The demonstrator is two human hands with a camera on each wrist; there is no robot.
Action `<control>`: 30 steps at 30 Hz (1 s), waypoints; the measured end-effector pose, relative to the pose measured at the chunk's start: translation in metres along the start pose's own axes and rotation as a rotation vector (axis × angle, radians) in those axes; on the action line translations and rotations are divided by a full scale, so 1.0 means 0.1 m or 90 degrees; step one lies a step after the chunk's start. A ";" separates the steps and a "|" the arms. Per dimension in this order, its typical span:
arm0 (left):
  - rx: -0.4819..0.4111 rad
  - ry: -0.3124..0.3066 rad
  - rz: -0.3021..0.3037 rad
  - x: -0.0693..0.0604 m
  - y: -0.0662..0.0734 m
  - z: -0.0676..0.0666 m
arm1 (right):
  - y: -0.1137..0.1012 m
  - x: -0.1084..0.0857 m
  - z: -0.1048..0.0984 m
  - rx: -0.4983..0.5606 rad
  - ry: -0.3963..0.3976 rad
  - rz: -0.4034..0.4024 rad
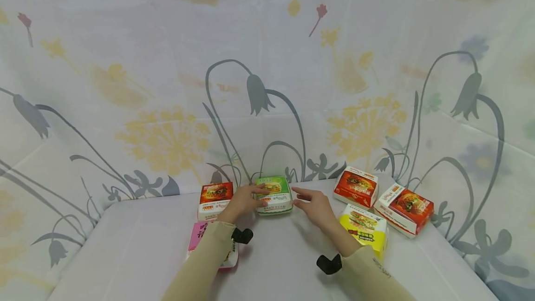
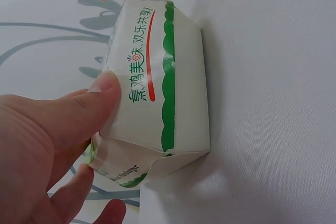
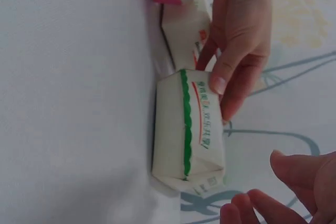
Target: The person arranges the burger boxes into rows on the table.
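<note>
A green-and-white burger box lies at the back middle of the white table. My left hand holds its left end, the thumb on the printed side and the other fingers over the top and left side, partly hidden. Just right of the box is my right hand, its fingers loosely bent and nothing in them. The right wrist view shows a gap between that hand and the box.
A red burger box and a pink one sit on the left, partly behind my left arm. To the right are two red boxes and a yellow box, near my right forearm. A flower-printed cloth rises behind the table.
</note>
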State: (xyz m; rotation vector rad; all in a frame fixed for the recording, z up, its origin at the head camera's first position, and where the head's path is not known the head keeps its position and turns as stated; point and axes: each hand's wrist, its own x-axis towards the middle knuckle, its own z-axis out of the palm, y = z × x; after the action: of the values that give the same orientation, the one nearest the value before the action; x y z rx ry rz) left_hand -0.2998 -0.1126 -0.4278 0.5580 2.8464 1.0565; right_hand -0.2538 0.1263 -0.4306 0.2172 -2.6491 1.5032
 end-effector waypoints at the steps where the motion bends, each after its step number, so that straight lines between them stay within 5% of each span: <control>1: -0.003 0.000 -0.001 0.00 0.00 0.00 | -0.02 -0.02 -0.04 -0.005 -0.001 -0.001; 13: -0.011 -0.005 -0.002 -0.02 0.00 -0.01 | 0.00 -0.34 -0.76 -0.040 -0.013 0.012; 30: -0.012 -0.012 -0.034 -0.01 0.02 -0.02 | 0.60 -0.73 -1.62 -0.194 0.027 -0.006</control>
State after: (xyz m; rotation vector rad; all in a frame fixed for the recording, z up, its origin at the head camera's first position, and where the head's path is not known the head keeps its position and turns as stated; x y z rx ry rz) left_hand -0.2981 -0.1128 -0.4253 0.4856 2.8157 1.0626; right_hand -0.1909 0.3014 -0.4085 0.1722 -2.7896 1.0674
